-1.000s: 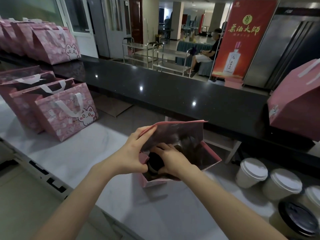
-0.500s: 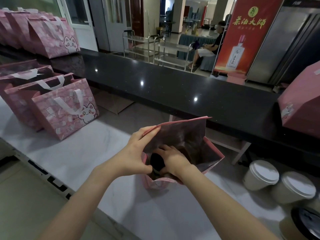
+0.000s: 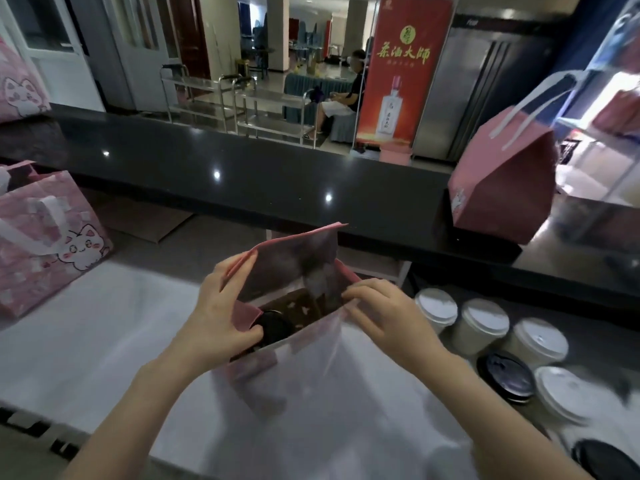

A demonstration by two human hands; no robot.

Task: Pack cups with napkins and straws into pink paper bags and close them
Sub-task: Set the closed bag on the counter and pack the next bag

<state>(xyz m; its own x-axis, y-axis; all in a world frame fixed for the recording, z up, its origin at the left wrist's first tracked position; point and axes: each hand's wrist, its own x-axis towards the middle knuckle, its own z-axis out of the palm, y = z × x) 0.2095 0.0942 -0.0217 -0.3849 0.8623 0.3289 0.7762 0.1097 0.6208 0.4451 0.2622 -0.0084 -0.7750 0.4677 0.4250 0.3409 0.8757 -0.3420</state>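
Note:
An open pink paper bag [image 3: 287, 372] stands on the white counter [image 3: 104, 334] in front of me. A cup with a dark lid [image 3: 273, 325] sits inside it, low at the left. My left hand [image 3: 218, 317] grips the bag's left rim, thumb inside and fingers on the raised back flap. My right hand [image 3: 381, 317] pinches the right rim at the mouth. Whether napkins or straws are in the bag is hidden.
Several lidded cups, white [image 3: 479, 325] and dark [image 3: 505, 377], stand to the right. Closed pink cat-print bags [image 3: 45, 244] sit at the left, another pink bag [image 3: 502, 188] on the black upper counter [image 3: 277, 181]. A person sits far behind, beside a red banner [image 3: 401, 71].
My right hand has come out of the bag, leaving the cup inside, and now holds the right rim. The view has shifted to the right, with more cups showing.

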